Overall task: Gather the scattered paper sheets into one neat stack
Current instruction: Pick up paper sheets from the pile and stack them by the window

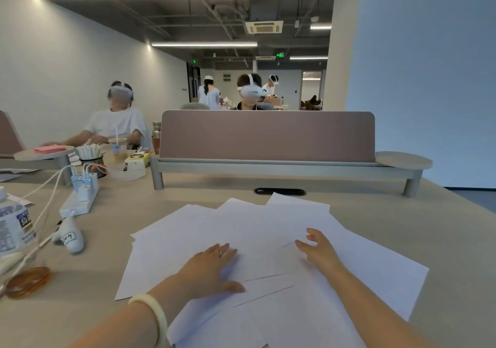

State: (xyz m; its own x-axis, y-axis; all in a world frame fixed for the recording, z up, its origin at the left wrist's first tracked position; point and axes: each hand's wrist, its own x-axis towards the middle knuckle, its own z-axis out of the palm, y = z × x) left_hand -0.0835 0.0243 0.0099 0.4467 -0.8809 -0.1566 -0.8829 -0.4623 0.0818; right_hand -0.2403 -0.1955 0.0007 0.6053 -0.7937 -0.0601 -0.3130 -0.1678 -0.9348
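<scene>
- paper sheets (255, 226): plain white, faint purple edge lines
- desk (402, 229): pale beige
- divider panel (268, 135), 12 o'clock: dusty mauve, grey frame
- bracelet (154, 312), 7 o'clock: pale cream
- bottle label (16, 226), 9 o'clock: blue-and-white print
- folded cloth (51, 149), 10 o'clock: pink
- power strip (77, 202), 9 o'clock: white

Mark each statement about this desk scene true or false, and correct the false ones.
1. The paper sheets lie in one neat stack. False: they are spread out and overlap loosely.
2. The left hand rests flat on the sheets. True.
3. The right hand holds a pen. False: it holds nothing and its fingers are spread open.
4. A water bottle stands at the left edge of the table. True.
</scene>
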